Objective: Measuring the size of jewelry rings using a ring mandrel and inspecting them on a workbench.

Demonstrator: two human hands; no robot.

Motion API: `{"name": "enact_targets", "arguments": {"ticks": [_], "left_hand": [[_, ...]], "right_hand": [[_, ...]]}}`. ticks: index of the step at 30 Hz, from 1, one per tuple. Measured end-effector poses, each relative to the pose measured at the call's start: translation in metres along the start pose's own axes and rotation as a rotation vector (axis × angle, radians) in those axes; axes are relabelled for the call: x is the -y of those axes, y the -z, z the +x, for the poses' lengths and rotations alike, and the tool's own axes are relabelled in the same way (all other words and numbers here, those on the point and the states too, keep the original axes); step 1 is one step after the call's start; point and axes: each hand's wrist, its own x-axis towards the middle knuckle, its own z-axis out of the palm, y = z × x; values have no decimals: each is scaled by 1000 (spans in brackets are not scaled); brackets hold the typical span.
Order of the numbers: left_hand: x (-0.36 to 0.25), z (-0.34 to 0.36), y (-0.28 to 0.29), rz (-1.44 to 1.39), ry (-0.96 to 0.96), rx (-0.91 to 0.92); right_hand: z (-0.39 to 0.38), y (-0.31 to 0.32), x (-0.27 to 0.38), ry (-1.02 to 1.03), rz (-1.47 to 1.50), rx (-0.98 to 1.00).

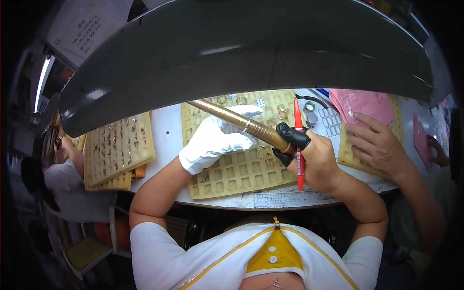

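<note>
1. Brass-coloured, tapered metal rod (237, 122) slants above the cream, square-pocketed tray (198, 192), from its far-left corner toward its right edge.
2. Right hand (316, 164), in black finger covers (296, 137), clasps the rod's thick end and a slim red pen (297, 117).
3. White-gloved left hand (207, 140) brackets the rod; whether it grips, I cannot tell.
4. Sharing one grasp with the pen could let the rod slip onto gold-coloured rings (282, 112) near the tray's right edge.

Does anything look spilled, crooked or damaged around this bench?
Nothing looks visibly spilled or damaged. At left, the upper yellow tray sits askew on the lower tray, their edges out of line. Also slightly unusual: the right hand holds a red pen crosswise to the golden rod.
</note>
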Motion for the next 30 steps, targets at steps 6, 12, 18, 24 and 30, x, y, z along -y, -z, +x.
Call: {"name": "enact_targets", "arguments": {"ticks": [6,12,18,24,30], "left_hand": [[3,-1,12,111,-21,-16],[2,-2,11,147,-97,15],[7,-1,7,186,-90,-32],[18,-3,19,224,-219,-128],[21,-5,14,205,-131,-216]], "right_hand": [[0,-2,-3,72,1,-50],[-1,-1,1,67,0,-16],[-4,-4,-3,91,39,-82],[3,0,2,91,27,-73],[-2,2,0,80,19,-74]]}}
